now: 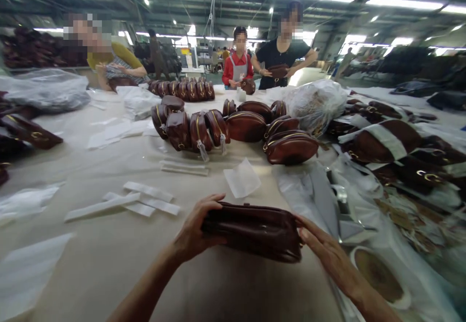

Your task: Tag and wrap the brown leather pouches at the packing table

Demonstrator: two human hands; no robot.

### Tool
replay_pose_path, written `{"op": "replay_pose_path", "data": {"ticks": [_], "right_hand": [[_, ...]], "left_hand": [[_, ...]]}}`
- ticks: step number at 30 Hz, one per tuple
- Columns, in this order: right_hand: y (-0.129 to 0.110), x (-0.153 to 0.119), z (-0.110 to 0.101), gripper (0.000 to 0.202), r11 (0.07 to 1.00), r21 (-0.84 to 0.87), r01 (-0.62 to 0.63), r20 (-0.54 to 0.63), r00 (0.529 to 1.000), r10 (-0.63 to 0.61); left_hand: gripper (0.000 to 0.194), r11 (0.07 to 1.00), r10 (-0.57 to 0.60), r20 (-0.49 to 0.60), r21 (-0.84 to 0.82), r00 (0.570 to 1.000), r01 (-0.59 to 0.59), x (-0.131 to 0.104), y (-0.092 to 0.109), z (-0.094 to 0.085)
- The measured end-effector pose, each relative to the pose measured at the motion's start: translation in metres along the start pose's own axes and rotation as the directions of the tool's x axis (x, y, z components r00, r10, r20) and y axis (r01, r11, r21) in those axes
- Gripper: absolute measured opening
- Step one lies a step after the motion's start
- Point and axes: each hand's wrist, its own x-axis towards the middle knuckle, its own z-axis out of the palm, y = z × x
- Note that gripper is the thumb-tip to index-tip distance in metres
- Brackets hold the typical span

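Observation:
A dark brown leather bag [251, 229] is tilted between my two hands, just above the near part of the covered table. My left hand [194, 227] wraps round its left end, thumb below and fingers over the top. At the other end, my right hand [322, 246] lies with its fingers stretched along the side, touching near a small metal ring. Its palm is turned inward and does not close round the bag. Just beyond the bag lies a square white sheet [242, 177].
White paper strips [145, 199] lie at the left. Finished-looking brown bags with gold zips [291, 146] stand mid-table. More bags [386, 140] are heaped at the right beside plastic wrap [316, 101]. A round container [380, 276] stands lower right. Several people [280, 55] work across the table.

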Motion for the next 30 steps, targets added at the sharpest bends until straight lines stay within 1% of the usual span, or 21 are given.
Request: {"op": "replay_pose_path", "data": {"ticks": [1, 3, 4, 6, 7, 8, 10, 11, 13, 15, 16, 17, 20, 22, 24, 26, 30], "right_hand": [[0.006, -0.001, 0.001, 0.055, 0.991, 0.113, -0.076, 0.009, 0.997, 0.075], [0.013, 0.000, 0.007, 0.057, 0.932, 0.316, -0.176, 0.058, 0.984, 0.166], [0.013, 0.002, 0.011, 0.059, 0.886, 0.408, -0.220, 0.096, 0.976, 0.198], [0.008, 0.007, 0.017, 0.064, 0.794, 0.529, -0.298, 0.179, 0.954, 0.239], [0.003, 0.010, 0.018, 0.068, 0.776, 0.542, -0.323, 0.212, 0.946, 0.246], [-0.002, 0.013, 0.018, 0.070, 0.781, 0.529, -0.333, 0.233, 0.941, 0.244], [-0.013, 0.020, 0.016, 0.072, 0.821, 0.459, -0.341, 0.257, 0.935, 0.245], [-0.017, 0.023, 0.015, 0.070, 0.841, 0.414, -0.349, 0.268, 0.929, 0.254], [-0.021, 0.031, 0.012, 0.066, 0.870, 0.327, -0.368, 0.279, 0.918, 0.283], [-0.019, 0.037, 0.010, 0.062, 0.893, 0.254, -0.372, 0.252, 0.917, 0.310], [-0.016, 0.040, 0.010, 0.061, 0.899, 0.230, -0.372, 0.237, 0.917, 0.319], [-0.012, 0.041, 0.011, 0.061, 0.900, 0.218, -0.377, 0.228, 0.916, 0.329], [0.001, 0.042, 0.013, 0.063, 0.882, 0.253, -0.397, 0.230, 0.910, 0.344], [0.007, 0.039, 0.013, 0.059, 0.884, 0.278, -0.376, 0.234, 0.919, 0.318], [0.010, 0.037, 0.011, 0.053, 0.901, 0.276, -0.335, 0.250, 0.930, 0.269], [0.013, 0.036, 0.006, 0.050, 0.909, 0.264, -0.322, 0.284, 0.927, 0.246], [0.030, 0.036, -0.004, 0.049, 0.881, 0.270, -0.388, 0.383, 0.883, 0.272]], "left_hand": [[0.057, 0.995, -0.047, 0.004, -0.090, 0.999, 0.047, -0.001, 0.000, -0.001], [0.052, 0.956, -0.166, -0.007, -0.247, 0.986, 0.159, -0.001, 0.004, -0.002], [0.048, 0.928, -0.237, -0.021, -0.299, 0.971, 0.220, 0.001, 0.006, -0.002], [0.039, 0.867, -0.387, -0.052, -0.360, 0.921, 0.344, 0.007, 0.012, -0.001], [0.040, 0.836, -0.452, -0.047, -0.370, 0.891, 0.405, 0.010, 0.014, 0.000], [0.048, 0.808, -0.505, -0.023, -0.366, 0.863, 0.462, 0.014, 0.016, 0.000], [0.066, 0.754, -0.586, 0.043, -0.336, 0.809, 0.564, 0.019, 0.018, -0.002], [0.071, 0.728, -0.625, 0.062, -0.314, 0.778, 0.610, 0.021, 0.018, -0.004], [0.074, 0.677, -0.697, 0.078, -0.256, 0.712, 0.690, 0.023, 0.016, -0.008], [0.076, 0.622, -0.747, 0.121, -0.219, 0.653, 0.752, 0.023, 0.014, -0.013], [0.077, 0.604, -0.753, 0.159, -0.219, 0.639, 0.766, 0.023, 0.013, -0.015], [0.077, 0.595, -0.742, 0.208, -0.235, 0.638, 0.769, 0.023, 0.012, -0.016], [0.070, 0.586, -0.657, 0.360, -0.309, 0.663, 0.749, 0.024, 0.008, -0.021], [0.061, 0.586, -0.608, 0.437, -0.317, 0.663, 0.746, 0.027, 0.005, -0.024], [0.055, 0.588, -0.586, 0.478, -0.306, 0.655, 0.749, 0.031, 0.002, -0.027], [0.052, 0.578, -0.569, 0.500, -0.321, 0.653, 0.750, 0.034, 0.000, -0.029], [0.053, 0.482, -0.503, 0.596, -0.409, 0.627, 0.775, 0.038, -0.007, -0.032]]}}
